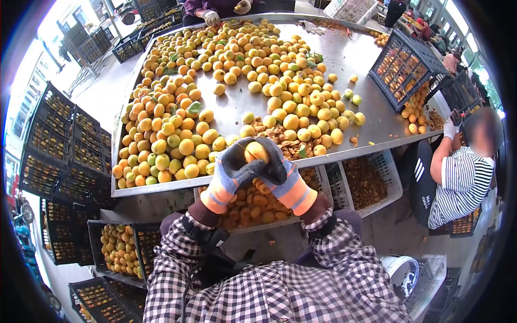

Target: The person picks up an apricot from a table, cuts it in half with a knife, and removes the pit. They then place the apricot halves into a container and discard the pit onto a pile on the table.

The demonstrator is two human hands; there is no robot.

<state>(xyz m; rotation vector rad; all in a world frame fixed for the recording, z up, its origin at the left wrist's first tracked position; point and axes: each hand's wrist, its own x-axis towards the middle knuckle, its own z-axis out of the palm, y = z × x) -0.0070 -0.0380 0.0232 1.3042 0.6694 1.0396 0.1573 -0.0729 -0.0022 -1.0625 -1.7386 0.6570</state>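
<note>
My left hand [231, 171] and my right hand [284, 175], both in grey-palmed work gloves with orange and blue backs, close together around one yellow apricot [255, 152]. They are at the near edge of the metal table [366, 141]. The thumbs and fingers press on the fruit from both sides; its underside is hidden. Right behind my hands, apricots [177, 129] lie heaped on the table. A small pile of brown scraps [274, 134] touches the fruit there. Below my hands stands a crate of orange fruit halves [250, 207], partly covered by my wrists.
A crate of brown scraps [366, 180] stands under the table edge. On the table's right, a tilted black crate [401, 70] spills apricots. Stacked black crates [56, 145] line the left. A person in a striped shirt [462, 180] sits at right; another person's gloved hand [211, 18] is across the table.
</note>
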